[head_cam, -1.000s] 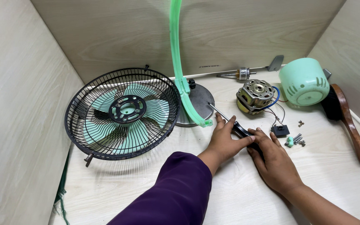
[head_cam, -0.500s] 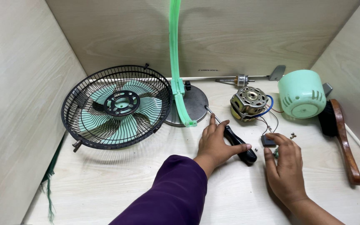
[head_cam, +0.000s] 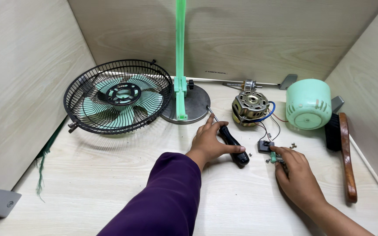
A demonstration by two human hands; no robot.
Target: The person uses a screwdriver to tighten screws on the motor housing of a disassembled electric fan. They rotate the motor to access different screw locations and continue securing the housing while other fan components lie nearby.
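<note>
My left fingers [head_cam: 215, 131] clasp the screwdriver [head_cam: 228, 137] — right fingers [head_cam: 285, 154] pinch a small green part [head_cam: 273, 157] beside the black switch [head_cam: 265, 146].

A black-handled screwdriver [head_cam: 228, 140] with a silvery shaft is lying under the left hand [head_cam: 208, 142], whose sleeve [head_cam: 165, 196] is showing deep purple. At three o'clock from it, the right hand [head_cam: 298, 175] is touching a small dark grey switch block [head_cam: 265, 146] and a mint green bit [head_cam: 273, 157]. At twelve o'clock, a brassy, silver motor [head_cam: 250, 107] is trailing blue, red and black wires. The motor cover [head_cam: 308, 104] is showing pale mint green. The fan guard [head_cam: 118, 96] is showing black wire over pale green blades. The brush [head_cam: 345, 153] is showing reddish brown wood with black bristles.
</note>
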